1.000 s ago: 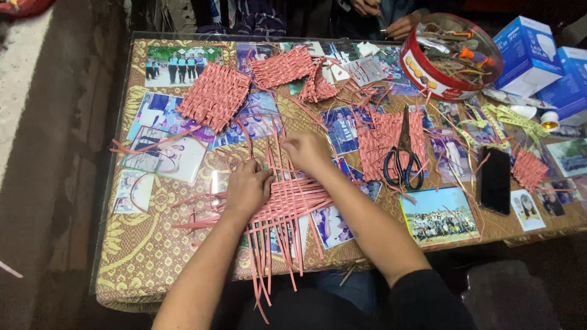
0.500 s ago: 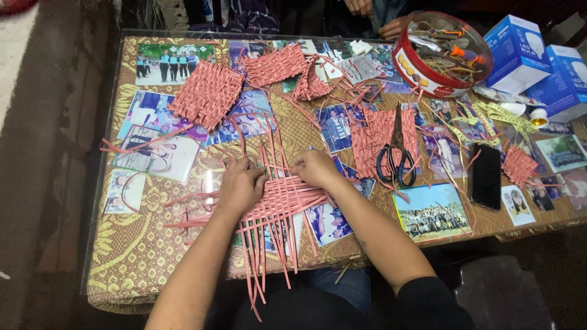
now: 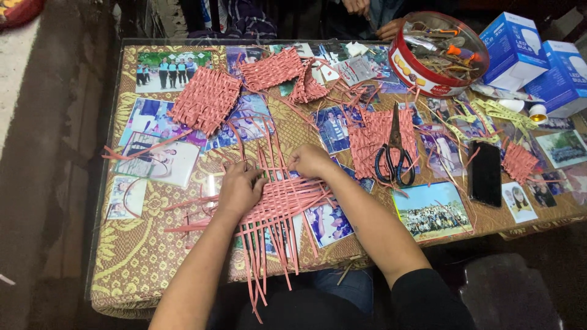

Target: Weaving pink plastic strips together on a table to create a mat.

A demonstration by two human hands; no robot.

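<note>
Your left hand [image 3: 239, 190] presses flat, fingers spread, on pink woven strip mat [image 3: 278, 205]; your right hand [image 3: 310, 161] pinches strip at mat's top edge.

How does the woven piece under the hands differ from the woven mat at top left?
The piece under the hands has long loose strip ends sticking out on all sides; the top-left mat has short, trimmed edges. The left hand and right hand rest on the first; the mat lies untouched. Both are woven pink strips.
</note>
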